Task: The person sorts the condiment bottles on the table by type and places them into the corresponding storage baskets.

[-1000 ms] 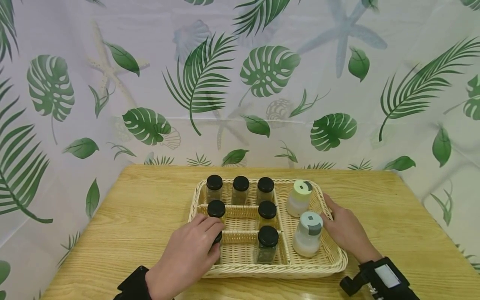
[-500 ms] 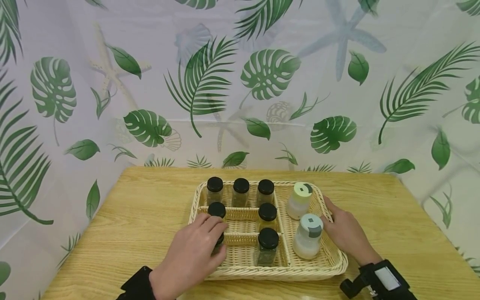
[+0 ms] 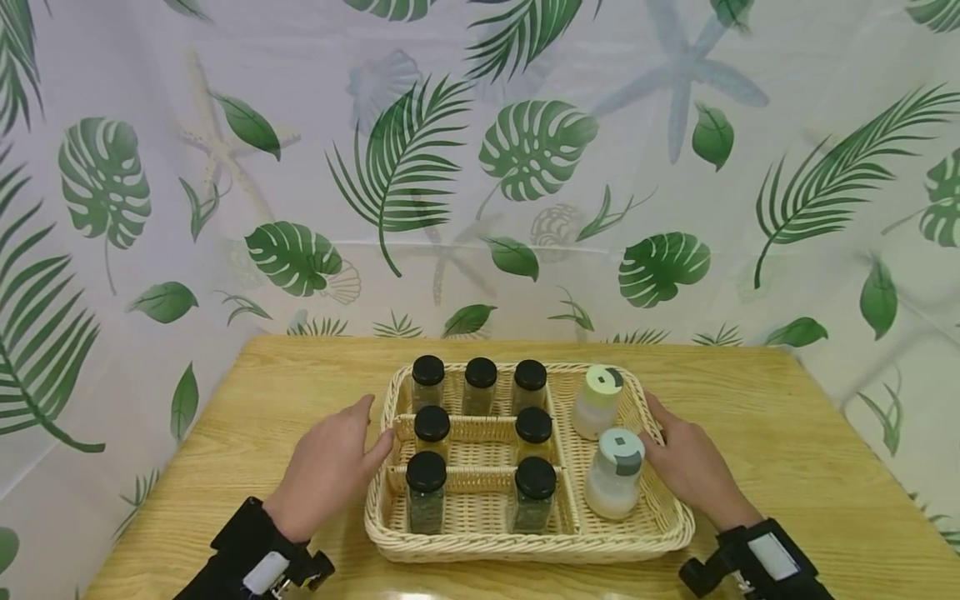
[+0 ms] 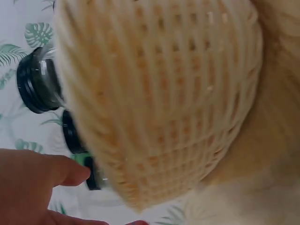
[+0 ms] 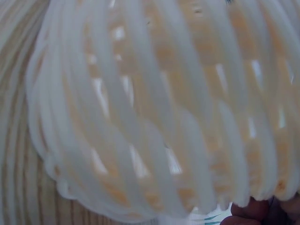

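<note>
A cream woven basket (image 3: 517,546) with compartments stands on the table. In its left compartments are several glass jars with black lids, among them the front left jar (image 3: 426,500). Two white-bodied shakers, one with a yellow lid (image 3: 603,382) and one with a pale blue lid (image 3: 621,450), stand in the right compartment. My left hand (image 3: 326,467) is beside the basket's left wall, holding nothing, fingers extended and thumb close to the rim. Whether the thumb touches it I cannot tell. On the opposite side my right hand (image 3: 693,467) grips the right rim, its fingers partly hidden outside the wall.
The wooden table (image 3: 247,408) extends around the basket on all sides. Behind it hangs a white cloth (image 3: 555,275) printed with green leaves. Wrist cameras on dark straps sit on both wrists.
My left hand has let go of the front left jar and moved left, out of the basket to its outer left side. That jar now stands fully visible. My right hand keeps its place.
</note>
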`<state>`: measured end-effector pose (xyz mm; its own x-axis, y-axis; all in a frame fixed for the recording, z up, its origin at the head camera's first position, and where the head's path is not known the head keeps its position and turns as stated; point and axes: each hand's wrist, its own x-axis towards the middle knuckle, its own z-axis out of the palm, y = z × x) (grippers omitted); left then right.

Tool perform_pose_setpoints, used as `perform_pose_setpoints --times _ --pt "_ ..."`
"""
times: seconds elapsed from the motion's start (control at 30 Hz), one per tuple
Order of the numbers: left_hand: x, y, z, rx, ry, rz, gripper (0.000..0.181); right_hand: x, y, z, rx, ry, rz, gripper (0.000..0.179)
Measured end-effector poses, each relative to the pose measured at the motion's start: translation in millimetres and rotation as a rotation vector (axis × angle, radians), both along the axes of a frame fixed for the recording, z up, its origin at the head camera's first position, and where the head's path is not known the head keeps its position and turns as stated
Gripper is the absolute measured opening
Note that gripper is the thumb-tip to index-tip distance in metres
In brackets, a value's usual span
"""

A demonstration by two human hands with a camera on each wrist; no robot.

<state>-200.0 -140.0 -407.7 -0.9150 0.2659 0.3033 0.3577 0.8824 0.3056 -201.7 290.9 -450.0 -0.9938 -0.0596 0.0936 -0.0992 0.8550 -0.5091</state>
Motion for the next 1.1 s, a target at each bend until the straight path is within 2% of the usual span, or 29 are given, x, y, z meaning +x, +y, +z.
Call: perform_pose_setpoints --times 0.13,0.3,0.47,0.63,0.93,1.1 --pt "-6.0 -1.6 -15.6 0.027 -0.163 -0.023 0.055 -1.2 -2 0.7 -0.004 -0.003 0.003 0.061" --pt "-9.1 0.7 -25.4 0.087 -0.223 -0.034 0.058 -3.1 -4 2.8 -0.001 -0.001 0.002 0.061" --pt "-13.1 3.3 -27.4 0.112 -0.223 -0.039 0.055 -6.8 -4 4.9 0.011 0.002 0.003 0.061" --pt "-21.5 4.5 -30.2 0.129 -0.2 -0.053 0.055 -15.6 -3 3.4 0.031 -0.002 -0.002 0.062" --pt "-44.5 7.2 -32.3 0.153 -0.203 -0.059 0.051 -43.8 0 4.0 0.059 -0.02 0.01 0.062" --pt "-59.3 8.9 -33.9 0.136 -0.197 -0.046 0.049 -59.9 2 5.5 0.074 -0.056 0.017 0.062"
